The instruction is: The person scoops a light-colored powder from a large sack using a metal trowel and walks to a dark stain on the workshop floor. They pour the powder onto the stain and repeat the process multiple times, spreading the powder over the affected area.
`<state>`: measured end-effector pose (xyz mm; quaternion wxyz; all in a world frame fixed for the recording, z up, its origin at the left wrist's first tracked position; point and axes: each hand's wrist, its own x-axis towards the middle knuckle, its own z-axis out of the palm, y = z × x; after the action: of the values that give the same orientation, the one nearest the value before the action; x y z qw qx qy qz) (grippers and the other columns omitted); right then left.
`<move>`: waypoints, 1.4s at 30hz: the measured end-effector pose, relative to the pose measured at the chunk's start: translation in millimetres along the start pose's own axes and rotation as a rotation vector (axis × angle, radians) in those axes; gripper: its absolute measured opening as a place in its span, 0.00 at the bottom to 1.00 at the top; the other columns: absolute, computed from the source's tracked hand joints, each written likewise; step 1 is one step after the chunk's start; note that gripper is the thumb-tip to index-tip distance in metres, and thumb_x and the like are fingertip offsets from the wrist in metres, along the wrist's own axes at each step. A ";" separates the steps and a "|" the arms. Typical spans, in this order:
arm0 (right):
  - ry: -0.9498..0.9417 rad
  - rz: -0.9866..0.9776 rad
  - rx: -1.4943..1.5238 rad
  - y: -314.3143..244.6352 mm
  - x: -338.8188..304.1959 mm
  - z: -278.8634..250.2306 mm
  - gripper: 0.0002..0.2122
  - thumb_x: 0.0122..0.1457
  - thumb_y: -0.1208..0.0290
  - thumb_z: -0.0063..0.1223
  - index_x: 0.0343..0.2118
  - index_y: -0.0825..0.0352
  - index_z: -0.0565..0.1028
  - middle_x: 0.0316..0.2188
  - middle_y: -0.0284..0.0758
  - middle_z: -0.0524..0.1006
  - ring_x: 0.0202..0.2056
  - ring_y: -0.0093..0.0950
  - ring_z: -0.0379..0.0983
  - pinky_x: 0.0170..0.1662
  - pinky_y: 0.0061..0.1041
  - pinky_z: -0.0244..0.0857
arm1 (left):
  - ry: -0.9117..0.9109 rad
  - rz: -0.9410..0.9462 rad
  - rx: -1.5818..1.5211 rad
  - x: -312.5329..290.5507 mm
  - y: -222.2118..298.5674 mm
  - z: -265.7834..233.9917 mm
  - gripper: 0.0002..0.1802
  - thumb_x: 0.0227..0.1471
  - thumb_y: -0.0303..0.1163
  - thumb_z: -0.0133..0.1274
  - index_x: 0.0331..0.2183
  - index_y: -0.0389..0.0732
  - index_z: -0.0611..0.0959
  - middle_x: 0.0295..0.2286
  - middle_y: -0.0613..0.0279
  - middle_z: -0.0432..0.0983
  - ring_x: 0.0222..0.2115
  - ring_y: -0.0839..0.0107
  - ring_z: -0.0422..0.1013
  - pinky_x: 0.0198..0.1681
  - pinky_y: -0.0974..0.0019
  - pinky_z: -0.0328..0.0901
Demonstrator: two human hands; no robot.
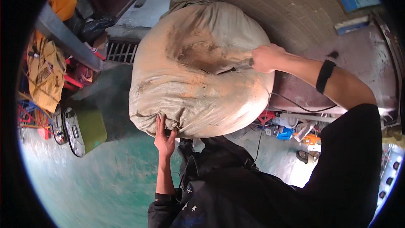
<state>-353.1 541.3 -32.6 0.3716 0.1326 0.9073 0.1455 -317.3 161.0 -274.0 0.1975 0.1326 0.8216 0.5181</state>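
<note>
A big, bulging pale cloth sack [228,97] fills the middle of the view, with a wide brown, dirty patch [196,52] on its upper face. My right hand [265,58] is closed in a fist at the sack's right side. Out of it, toward the patch, runs a flat dark-grey strip [241,65]; whether this is a tool's blade or a fold of cloth I cannot make out. At the near left corner, my left hand [163,139] rests against bunched folds of the cloth, fingers stretched out and thumb apart. A dark gap shows beside that thumb.
Left of the sack, a green bin [86,128] stands on the green floor, near a floor grate [121,52] and a slanted metal post [69,38]. A worn maroon surface [333,69] lies to the right. A thin black cable [295,104] hangs between it and me. Behind rises a brick wall [270,4].
</note>
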 end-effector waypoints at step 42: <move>0.438 0.492 0.570 -50.7 -140.1 137.7 0.16 0.53 0.57 0.52 0.40 0.62 0.75 0.27 0.43 0.77 0.31 0.41 0.75 0.35 0.40 0.67 | -0.124 -0.002 -0.264 1.1 -43.6 -8.7 0.33 0.52 0.23 0.47 0.59 0.35 0.57 0.54 0.56 0.61 0.50 0.71 0.61 0.51 0.71 0.56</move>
<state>-165.1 468.5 -55.8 0.0730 0.4080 0.9100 -0.0018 -322.8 135.8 -310.3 0.2640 0.1366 0.7327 0.6122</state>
